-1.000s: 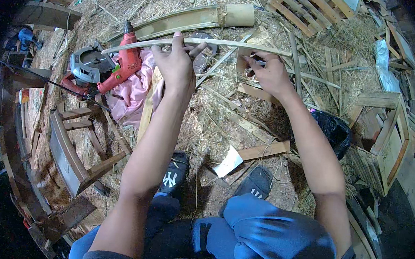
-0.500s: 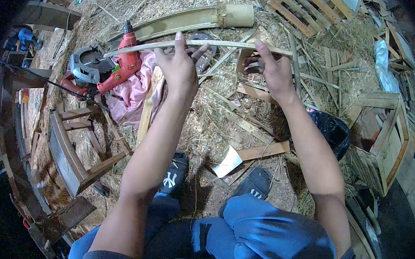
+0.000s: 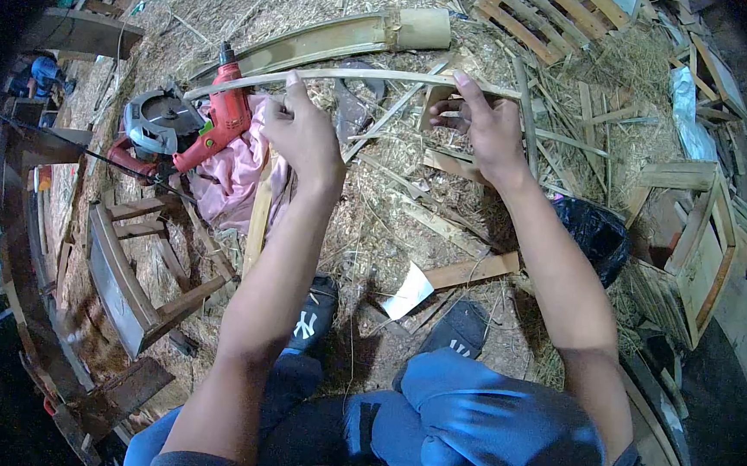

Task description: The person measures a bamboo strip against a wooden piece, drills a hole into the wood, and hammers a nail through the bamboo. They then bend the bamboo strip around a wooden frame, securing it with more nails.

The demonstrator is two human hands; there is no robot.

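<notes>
A long, thin bamboo strip (image 3: 358,75) spans the space in front of me, bowed slightly upward. My left hand (image 3: 306,142) pinches it left of its middle, thumb against the strip and fingers curled. Near the strip's right end, my right hand (image 3: 493,133) grips it with the thumb on top and the other fingers bent below. The left end of the strip passes over a red power drill (image 3: 229,106). Beside the drill lies a grey and red circular saw (image 3: 160,123), and a pink cloth (image 3: 230,175) is bunched under the tools.
Beyond the strip lies a split bamboo pole (image 3: 317,43) on ground strewn with shavings. A wooden frame (image 3: 144,286) stands at left, a black plastic bag (image 3: 594,235) at right. A board (image 3: 475,270) and white paper (image 3: 408,292) lie near my feet. A pallet (image 3: 544,24) sits far right.
My left hand has slid left along the strip, and its fingers are now more curled. The right hand and strip have shifted slightly left.
</notes>
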